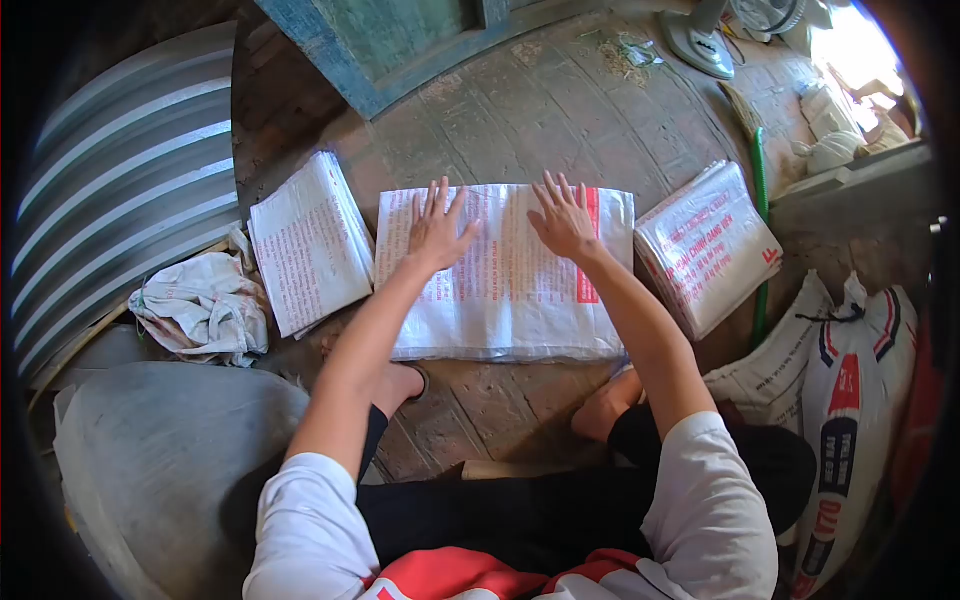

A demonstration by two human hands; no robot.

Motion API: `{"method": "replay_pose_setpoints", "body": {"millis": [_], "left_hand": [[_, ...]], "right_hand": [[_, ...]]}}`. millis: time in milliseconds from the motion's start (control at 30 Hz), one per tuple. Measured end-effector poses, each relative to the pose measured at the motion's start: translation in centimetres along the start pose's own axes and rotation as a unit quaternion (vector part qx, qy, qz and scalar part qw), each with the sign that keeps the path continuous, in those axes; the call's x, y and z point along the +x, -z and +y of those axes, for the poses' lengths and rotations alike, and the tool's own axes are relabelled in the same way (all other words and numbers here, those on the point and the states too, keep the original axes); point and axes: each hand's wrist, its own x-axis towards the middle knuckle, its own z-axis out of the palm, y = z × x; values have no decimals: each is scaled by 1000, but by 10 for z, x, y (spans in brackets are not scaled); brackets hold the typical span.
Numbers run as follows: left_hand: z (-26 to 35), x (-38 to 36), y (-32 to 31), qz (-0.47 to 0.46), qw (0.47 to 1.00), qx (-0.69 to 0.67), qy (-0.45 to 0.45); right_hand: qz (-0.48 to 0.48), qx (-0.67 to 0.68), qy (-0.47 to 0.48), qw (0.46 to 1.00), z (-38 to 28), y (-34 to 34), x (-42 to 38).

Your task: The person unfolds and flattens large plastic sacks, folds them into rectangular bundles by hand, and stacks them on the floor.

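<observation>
A flat stack of white woven sacks (505,335) with red print lies across the floor before me. My left hand (437,232) rests on its upper left part, fingers spread and palm down. On the upper right part, beside a red printed band, my right hand (564,222) lies flat with its fingers apart. Neither hand holds anything. Left of the stack sits a pile of folded white sacks (310,240), tilted and close to its edge. To the right is another folded sack pile (708,245) with red lettering.
Corrugated metal sheet (130,190) stands at left, above a crumpled white sack (205,305). Filled sacks (850,430) stand at right near a green-handled broom (759,190). A blue-green wooden door (400,50) and a fan base (698,45) are at the far side of the brick floor (470,110).
</observation>
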Motion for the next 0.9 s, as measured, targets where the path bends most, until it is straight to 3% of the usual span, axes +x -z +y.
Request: {"method": "replay_pose_setpoints", "body": {"millis": [133,567,767,900], "left_hand": [[-10,8,-35,11,998,51,39],[-31,-3,-40,58,996,55,-36],[41,-1,-52,43,992,-70,-93],[53,0,-62,57,992,-63,-91]], "right_hand": [[-3,10,-38,999,-6,-15,-11],[42,2,-43,998,-3,-31,-28],[30,4,-25,999,-18,-27,-30],[28,5,-16,999,-13,-27,-41]]}}
